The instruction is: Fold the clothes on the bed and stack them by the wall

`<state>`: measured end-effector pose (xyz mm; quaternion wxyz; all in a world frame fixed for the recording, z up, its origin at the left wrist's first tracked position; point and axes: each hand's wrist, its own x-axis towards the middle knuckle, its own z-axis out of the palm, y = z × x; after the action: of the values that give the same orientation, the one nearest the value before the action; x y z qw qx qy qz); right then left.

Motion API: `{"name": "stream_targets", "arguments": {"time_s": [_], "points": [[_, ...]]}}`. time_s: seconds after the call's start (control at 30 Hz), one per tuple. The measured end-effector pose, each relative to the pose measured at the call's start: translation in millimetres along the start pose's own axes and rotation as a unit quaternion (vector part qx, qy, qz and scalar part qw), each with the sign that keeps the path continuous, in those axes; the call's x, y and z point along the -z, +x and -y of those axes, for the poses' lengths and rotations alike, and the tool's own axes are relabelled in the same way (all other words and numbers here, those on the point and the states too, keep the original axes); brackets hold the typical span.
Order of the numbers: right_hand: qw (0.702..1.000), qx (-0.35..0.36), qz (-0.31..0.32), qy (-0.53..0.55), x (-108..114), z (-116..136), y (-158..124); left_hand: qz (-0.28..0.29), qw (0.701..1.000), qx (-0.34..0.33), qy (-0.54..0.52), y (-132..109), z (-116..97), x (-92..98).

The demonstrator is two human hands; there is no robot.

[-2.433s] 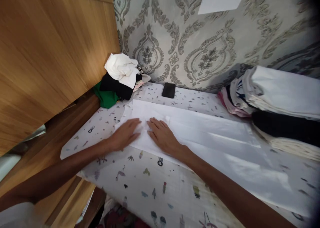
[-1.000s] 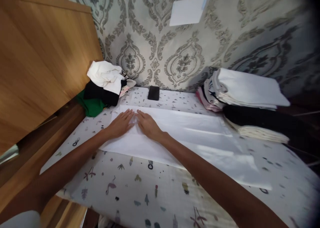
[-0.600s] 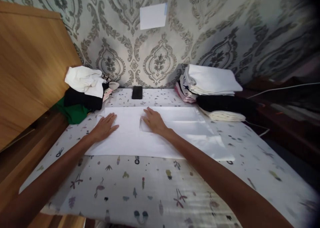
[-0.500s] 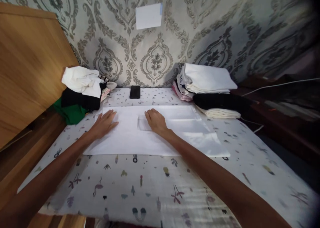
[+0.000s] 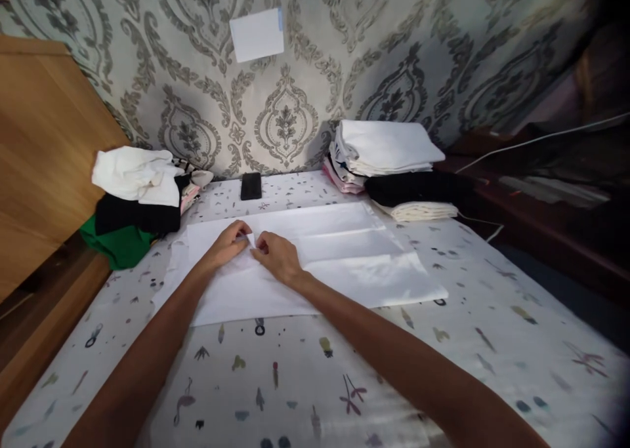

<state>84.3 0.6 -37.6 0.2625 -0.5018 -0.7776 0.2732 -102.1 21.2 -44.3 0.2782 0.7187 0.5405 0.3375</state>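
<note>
A white cloth (image 5: 339, 277) lies spread in a flat, folded layer on the printed bed sheet, with soft creases across its right half. Over its left half, my left hand (image 5: 230, 243) has its fingers curled on the fabric. Close beside it, my right hand (image 5: 276, 254) pinches the same cloth between thumb and fingers. A small raised edge of white fabric stands up between the two hands. My fingers partly hide the piece they grip, and whether the cloth is a garment I cannot tell.
A neat stack of folded clothes (image 5: 388, 147) stands at the back right. Crumpled clothes (image 5: 138, 202) are heaped at the left by a wooden panel (image 5: 54, 153). A black phone-like object (image 5: 251, 186) lies near the patterned wall. The printed sheet (image 5: 275, 382) covers the bed.
My left hand has gone from lying flat on the cloth to gripping it farther right. My right hand has shifted left beside it, and fabric is now lifted between them. The view has swung right.
</note>
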Motion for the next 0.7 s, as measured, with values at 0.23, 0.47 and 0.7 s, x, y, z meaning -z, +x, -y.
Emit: {"name": "stream_targets", "arguments": {"time_s": [0.23,0.47,0.7], "points": [[0.999,0.008,0.002,-0.044,-3.9,-1.9,4.4,0.022,0.995,-0.014,-0.098,0.9,0.2,2.6],[0.999,0.010,0.012,-0.037,-2.3,-1.8,3.8,0.060,0.992,0.009,-0.108,-3.3,-5.7,5.3],[1.000,-0.012,-0.012,0.005,-0.2,-0.3,2.8,-0.038,0.998,0.015,-0.043,0.0,6.1,-1.8]]}}
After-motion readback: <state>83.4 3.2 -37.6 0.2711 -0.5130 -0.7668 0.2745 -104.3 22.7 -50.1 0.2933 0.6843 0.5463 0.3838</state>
